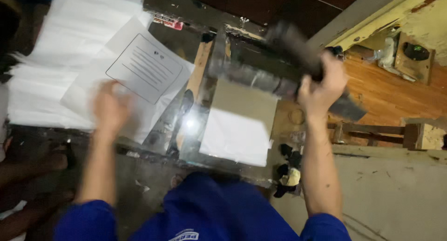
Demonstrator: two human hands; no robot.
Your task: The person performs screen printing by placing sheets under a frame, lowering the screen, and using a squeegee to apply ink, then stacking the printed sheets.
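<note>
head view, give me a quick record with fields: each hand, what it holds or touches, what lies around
view: head camera, looking down, blurred by motion
right hand: closed round the dark roller handle
roller: dark cylinder lying across the top of the pale sheet on the press bed
left hand: over the printed sheet, grip unclear from blur
paper stack: white, at the left, under the printed sheet
sleeves: blue
floor: grey concrete at the lower right
</note>
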